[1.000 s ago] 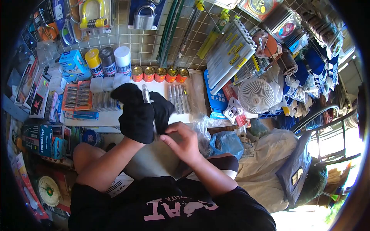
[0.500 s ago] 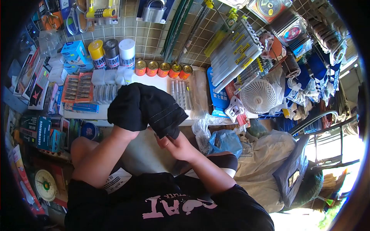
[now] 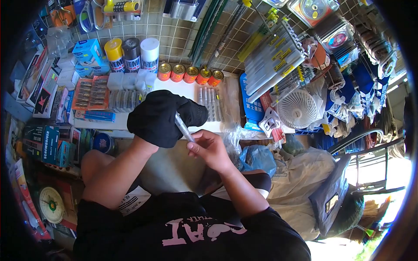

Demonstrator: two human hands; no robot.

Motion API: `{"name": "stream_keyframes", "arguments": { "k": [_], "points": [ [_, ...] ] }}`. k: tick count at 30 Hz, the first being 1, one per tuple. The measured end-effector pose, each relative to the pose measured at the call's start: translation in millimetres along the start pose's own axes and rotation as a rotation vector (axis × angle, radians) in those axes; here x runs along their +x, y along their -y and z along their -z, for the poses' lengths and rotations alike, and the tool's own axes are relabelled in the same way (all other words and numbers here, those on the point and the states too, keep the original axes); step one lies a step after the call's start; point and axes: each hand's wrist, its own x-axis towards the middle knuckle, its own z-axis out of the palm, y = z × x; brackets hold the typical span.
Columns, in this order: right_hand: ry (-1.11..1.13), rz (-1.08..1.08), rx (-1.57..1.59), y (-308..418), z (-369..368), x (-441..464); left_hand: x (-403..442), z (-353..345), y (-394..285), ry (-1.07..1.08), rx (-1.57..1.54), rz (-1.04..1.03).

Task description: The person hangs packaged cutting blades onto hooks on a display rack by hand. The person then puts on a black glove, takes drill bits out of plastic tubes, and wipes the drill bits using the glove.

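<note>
Black cloth (image 3: pixel 156 117) covers my left hand (image 3: pixel 152 124) like a glove or wrap and hangs out to the right over the shelf edge. A slim silvery rod, perhaps a drill bit in a clear sleeve (image 3: pixel 183 127), slants down from the cloth. Its lower end is pinched between the thumb and fingers of my bare right hand (image 3: pixel 209 149). Under the cloth, the fingers of my left hand are hidden. Behind the cloth, several similar bits in sleeves (image 3: pixel 210 104) lie on the white shelf (image 3: pixel 183 89).
Several small red cans (image 3: pixel 177 73) and three spray cans (image 3: pixel 132 55) stand at the back of the shelf. Packaged bits (image 3: pixel 90 93) lie at left. A white fan (image 3: pixel 297 108) and a blue plastic bag (image 3: pixel 257 159) are at right, a round scale (image 3: pixel 52 204) at lower left.
The black cloth first spread over the silvery rod and hid it, then drew back. The rod now shows again, tilted toward my right hand, which has moved slightly up. The view has shifted a little.
</note>
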Motion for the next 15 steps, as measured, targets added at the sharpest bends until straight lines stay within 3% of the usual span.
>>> {"name": "stream_keyframes", "arguments": {
  "k": [4,7,10,12,15],
  "points": [
    [-0.081,0.144,-0.433,5.5,-5.7,-4.0,-7.1,-2.6,-1.7,0.124,0.062,0.172],
    [-0.037,0.081,-0.449,11.3,-10.3,-5.9,-21.2,-18.1,12.0,0.150,0.085,0.302],
    [0.138,0.019,-0.007,5.8,-7.3,-3.0,-24.1,-20.5,20.2,0.201,0.059,0.271],
    [0.225,-0.043,0.062,14.3,-1.5,0.1,-23.4,-22.8,21.6,0.073,0.030,0.151],
    [0.391,-0.116,0.232,14.0,11.4,7.3,-12.7,-10.5,8.6,0.054,-0.094,0.083]
  ]
}}
